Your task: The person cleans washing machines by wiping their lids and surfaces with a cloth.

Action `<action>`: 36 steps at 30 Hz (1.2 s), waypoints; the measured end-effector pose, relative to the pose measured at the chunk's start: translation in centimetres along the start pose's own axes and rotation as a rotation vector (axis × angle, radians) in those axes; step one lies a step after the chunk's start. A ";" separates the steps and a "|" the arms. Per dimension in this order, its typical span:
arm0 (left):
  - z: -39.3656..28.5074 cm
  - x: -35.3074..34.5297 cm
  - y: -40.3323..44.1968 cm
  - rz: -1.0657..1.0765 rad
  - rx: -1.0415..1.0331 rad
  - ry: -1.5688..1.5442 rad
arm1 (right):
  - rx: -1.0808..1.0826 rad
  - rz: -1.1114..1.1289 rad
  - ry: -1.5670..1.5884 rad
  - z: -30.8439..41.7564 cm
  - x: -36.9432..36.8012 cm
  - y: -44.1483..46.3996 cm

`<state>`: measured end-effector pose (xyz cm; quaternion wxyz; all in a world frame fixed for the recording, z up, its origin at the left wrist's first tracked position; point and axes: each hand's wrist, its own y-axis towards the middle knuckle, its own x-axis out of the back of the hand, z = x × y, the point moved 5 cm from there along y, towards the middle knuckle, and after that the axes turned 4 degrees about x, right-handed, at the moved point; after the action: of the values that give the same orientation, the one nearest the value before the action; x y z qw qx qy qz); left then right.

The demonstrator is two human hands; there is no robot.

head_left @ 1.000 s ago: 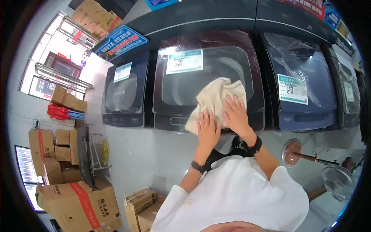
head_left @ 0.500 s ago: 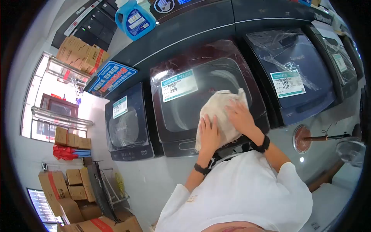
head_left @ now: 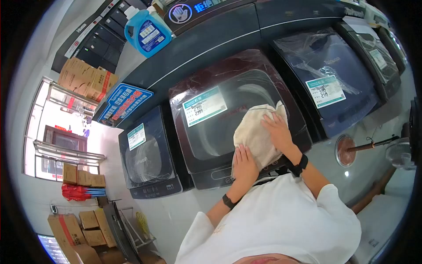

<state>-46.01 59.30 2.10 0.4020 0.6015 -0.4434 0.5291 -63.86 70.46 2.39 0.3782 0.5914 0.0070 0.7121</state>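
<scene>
A cream cloth [head_left: 255, 132] lies over the lower right part of the dark red washing machine's lid [head_left: 198, 152]. My left hand [head_left: 245, 165] rests flat on the cloth's lower left edge, fingers stretched out. My right hand [head_left: 278, 132] lies on the cloth's right side, its fingers spread and pointing up and left. Both palms face down, and neither hand is closed round the cloth. A white and green price label [head_left: 205, 106] is stuck to the lid, up and left of the cloth.
Wrapped dark blue washing machines stand at left [head_left: 147, 154] and right [head_left: 334, 79]. Behind them runs a dark ledge with a blue detergent bottle [head_left: 151, 34]. A round-based stand [head_left: 346, 150] is on the floor at right; cardboard boxes [head_left: 66, 229] are stacked lower left.
The view has turned and shifted, bringing the detergent bottle into sight. The cloth sits more bunched toward the lid's right side, and my left hand has moved lower on it.
</scene>
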 end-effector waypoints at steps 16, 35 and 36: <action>-2.9 -0.9 3.7 -0.051 -0.008 -0.252 | -0.027 -0.114 -0.018 -0.7 4.8 -0.9; -2.3 2.3 2.1 -0.043 -0.033 -0.085 | -0.167 0.155 0.123 -4.3 -0.2 1.9; -2.3 2.3 2.5 -0.089 -0.035 -0.053 | -0.120 0.190 0.130 -4.1 -0.3 2.3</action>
<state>-48.90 60.52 4.69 0.4238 0.6273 -0.4359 0.4867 -68.57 70.45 1.97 0.3426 0.5184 -0.0674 0.7806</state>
